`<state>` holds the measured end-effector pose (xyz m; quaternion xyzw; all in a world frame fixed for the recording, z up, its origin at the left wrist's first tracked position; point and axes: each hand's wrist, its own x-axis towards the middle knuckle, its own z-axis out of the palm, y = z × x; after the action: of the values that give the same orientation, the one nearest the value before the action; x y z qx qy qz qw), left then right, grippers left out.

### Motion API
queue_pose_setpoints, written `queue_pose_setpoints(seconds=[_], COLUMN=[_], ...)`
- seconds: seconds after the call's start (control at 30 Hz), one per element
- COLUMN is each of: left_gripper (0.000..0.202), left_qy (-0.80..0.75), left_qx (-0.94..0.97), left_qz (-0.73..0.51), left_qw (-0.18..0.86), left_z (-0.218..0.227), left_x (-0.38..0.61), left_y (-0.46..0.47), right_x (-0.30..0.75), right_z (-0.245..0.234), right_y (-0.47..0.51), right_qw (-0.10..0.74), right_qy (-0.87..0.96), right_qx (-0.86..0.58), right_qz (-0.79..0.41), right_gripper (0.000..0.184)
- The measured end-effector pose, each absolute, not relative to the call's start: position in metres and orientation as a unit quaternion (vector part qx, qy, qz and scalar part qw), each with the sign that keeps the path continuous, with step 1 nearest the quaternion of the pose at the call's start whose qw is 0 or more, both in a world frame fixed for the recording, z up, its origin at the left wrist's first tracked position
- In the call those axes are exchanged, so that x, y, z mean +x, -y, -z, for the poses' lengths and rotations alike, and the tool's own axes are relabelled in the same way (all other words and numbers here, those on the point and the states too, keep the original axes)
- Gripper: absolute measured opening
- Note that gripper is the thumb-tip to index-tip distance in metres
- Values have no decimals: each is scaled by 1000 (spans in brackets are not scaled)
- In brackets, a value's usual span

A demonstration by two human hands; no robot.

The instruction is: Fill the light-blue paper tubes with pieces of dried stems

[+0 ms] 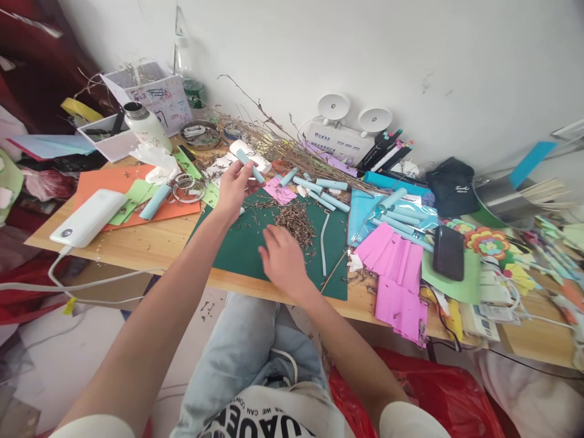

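My left hand (233, 185) is raised over the far left part of the dark green cutting mat (237, 246), fingers pinched on a light blue paper roll (250, 166). My right hand (283, 258) hovers low over the middle of the mat, fingers loosely curled and smeared by motion; I cannot see anything in them. Just beyond it lies a heap of dry brown bits (295, 222). More light blue paper rolls (322, 191) lie at the mat's far edge. A white strip (323, 242) lies on the mat to the right.
Pink paper sheets (396, 274), a black phone (448, 251) and paper flowers (488, 240) lie right of the mat. On the left are a white power bank (89, 216), orange paper (118, 182), a bottle (146, 125) and boxes. Dry twigs (274, 137) line the wall. A red bag (438, 395) sits below.
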<state>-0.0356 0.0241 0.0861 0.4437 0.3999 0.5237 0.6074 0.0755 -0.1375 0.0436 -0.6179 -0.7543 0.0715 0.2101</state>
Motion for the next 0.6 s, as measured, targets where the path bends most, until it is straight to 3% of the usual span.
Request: queue_pose_setpoints(seconds=[0.13, 0.33, 0.47, 0.6], left_gripper=[28, 23, 23, 24], left_qy=[-409, -427, -452, -464], left_qx=[457, 495, 527, 530], left_qz=[-539, -525, -482, -498], left_qw=[578, 545, 535, 505], left_z=[-95, -94, -88, -88], left_x=[-47, -69, -92, -108], left_y=[-25, -17, -14, -8], right_x=[30, 30, 44, 37], right_z=[-28, -15, -24, -38], right_y=[131, 123, 126, 106], right_qw=[157, 148, 162, 155], right_qy=[802, 785, 722, 785], right_qx=[-570, -594, -669, -599], right_qz=[-88, -91, -62, -39], right_gripper=[65, 72, 54, 43])
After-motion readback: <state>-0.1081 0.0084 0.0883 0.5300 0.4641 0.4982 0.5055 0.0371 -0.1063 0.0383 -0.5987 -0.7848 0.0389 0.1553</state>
